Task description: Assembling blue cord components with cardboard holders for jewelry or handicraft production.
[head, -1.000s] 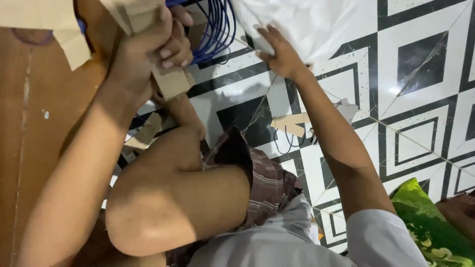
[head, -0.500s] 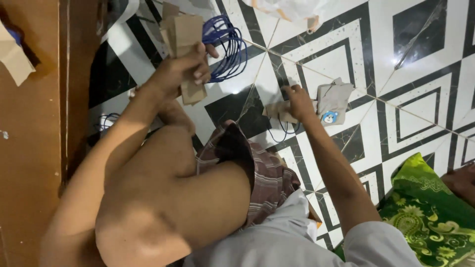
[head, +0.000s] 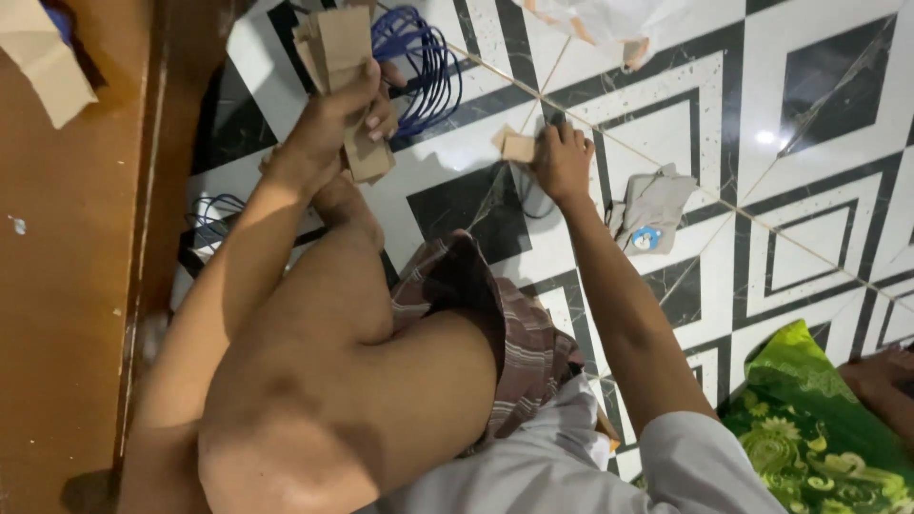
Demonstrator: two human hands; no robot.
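Head view: the left hand [head: 338, 119] holds a stack of brown cardboard pieces [head: 345, 71] up over the tiled floor [head: 819, 181]. The right hand [head: 562, 162] pinches one small cardboard piece [head: 517, 147] down on the floor, near the blue cable coil [head: 424, 62].

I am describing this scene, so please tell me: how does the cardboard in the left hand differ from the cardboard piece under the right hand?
The left hand holds a stack of cardboard strips, long and raised off the floor. The small cardboard piece is single, short, and lies on the tiled floor at the fingers of the right hand. Both are plain brown.
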